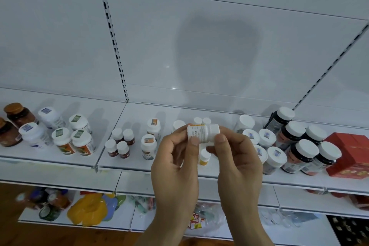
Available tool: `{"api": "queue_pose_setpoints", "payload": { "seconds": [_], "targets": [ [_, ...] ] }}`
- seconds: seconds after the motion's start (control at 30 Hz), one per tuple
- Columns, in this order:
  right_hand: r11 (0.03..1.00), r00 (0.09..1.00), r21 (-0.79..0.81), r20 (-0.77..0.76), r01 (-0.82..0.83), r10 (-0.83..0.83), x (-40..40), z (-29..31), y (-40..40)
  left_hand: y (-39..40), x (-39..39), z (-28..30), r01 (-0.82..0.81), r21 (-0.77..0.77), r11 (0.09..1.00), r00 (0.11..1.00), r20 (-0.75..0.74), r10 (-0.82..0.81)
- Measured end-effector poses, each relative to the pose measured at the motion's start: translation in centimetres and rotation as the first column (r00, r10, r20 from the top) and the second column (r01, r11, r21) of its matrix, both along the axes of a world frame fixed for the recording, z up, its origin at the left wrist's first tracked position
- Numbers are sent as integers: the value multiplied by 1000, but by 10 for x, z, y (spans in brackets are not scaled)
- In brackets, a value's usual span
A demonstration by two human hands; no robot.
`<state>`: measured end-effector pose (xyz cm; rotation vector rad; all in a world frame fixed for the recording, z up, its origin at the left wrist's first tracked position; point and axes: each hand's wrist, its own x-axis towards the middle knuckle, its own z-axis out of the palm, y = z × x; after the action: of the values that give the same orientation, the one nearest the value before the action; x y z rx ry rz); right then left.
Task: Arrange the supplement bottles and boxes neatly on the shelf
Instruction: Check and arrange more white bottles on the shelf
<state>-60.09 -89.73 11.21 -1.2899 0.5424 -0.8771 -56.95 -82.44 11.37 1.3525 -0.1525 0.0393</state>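
Note:
A small white supplement bottle [204,133] lies sideways in the air above the white shelf [127,163], its cap pointing right. My left hand [175,164] pinches its bottom end between thumb and fingers. My right hand [237,158] grips its capped end. Under my hands stands a small yellow-labelled bottle [204,157]. On the shelf stand several small brown bottles [120,142], white jars with orange labels [148,147], dark bottles with white caps [303,155] and red boxes [351,156] at the far right.
More jars stand on the left shelf section: amber ones [14,124] and white ones with green seals [73,142]. A slotted upright [114,46] divides the white back panel. The lower shelf holds yellow packets [89,209] and mixed goods.

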Motion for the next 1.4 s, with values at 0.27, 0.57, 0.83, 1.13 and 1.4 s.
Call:
{"api": "queue_pose_setpoints", "payload": {
  "seconds": [0.27, 0.57, 0.83, 1.13, 1.4],
  "targets": [
    [997, 996, -11, 27, 82, -81, 3, 1, 2, -1, -1, 2, 27, -24, 999, 999, -20, -27],
    [997, 997, -34, 53, 66, -64, 4, 0, 4, -1, 6, 1, -18, -26, 999, 1000, -18, 18],
    [999, 999, -42, 29, 25, -24, 6, -4, 7, 3, 8, 0, -54, -8, 998, 998, -19, 54],
    [999, 1000, -54, -17, 10, -11, 8, -1, 7, 4, 7, -2, -68, 24, 997, 998, -13, 69],
    [998, 1000, -58, -12, 28, -29, 6, -3, 5, 3, 6, -4, -54, 45, 998, 998, 15, 53]
  ]
}}
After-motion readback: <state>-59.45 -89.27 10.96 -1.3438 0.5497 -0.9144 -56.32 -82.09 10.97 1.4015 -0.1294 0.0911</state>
